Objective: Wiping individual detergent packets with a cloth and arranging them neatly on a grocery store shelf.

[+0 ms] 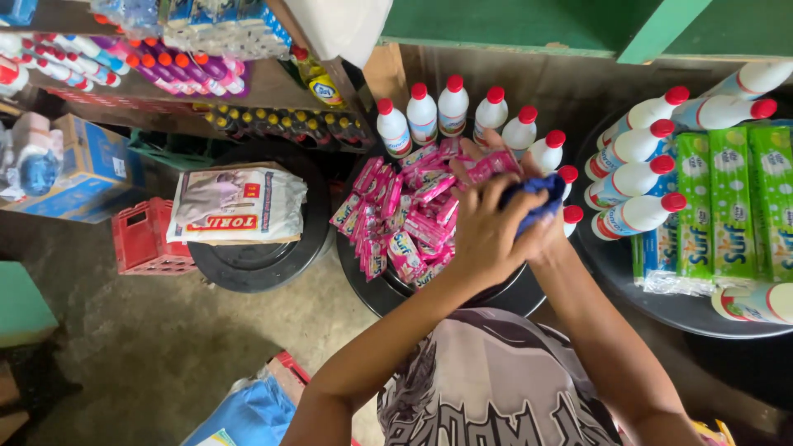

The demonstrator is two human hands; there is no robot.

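A shop floor holds round black trays. The left hand (487, 235) and right hand (541, 219) both grip a blue cloth (537, 198) above the pink sachets (405, 223) tray's right edge. Wiping gently would keep the white bottles (450, 107) standing.

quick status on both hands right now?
Left hand: closed on a blue cloth.
Right hand: holding a pink sachet, also touching the blue cloth; grip partly hidden.

Nine white bottles with red caps (453, 106) ring the middle tub's far side — six more (636, 177) lie at right. Three green packets (732, 202), one red crate (142, 239), one white sack (239, 206) — pink sachets (405, 219) too many to count.
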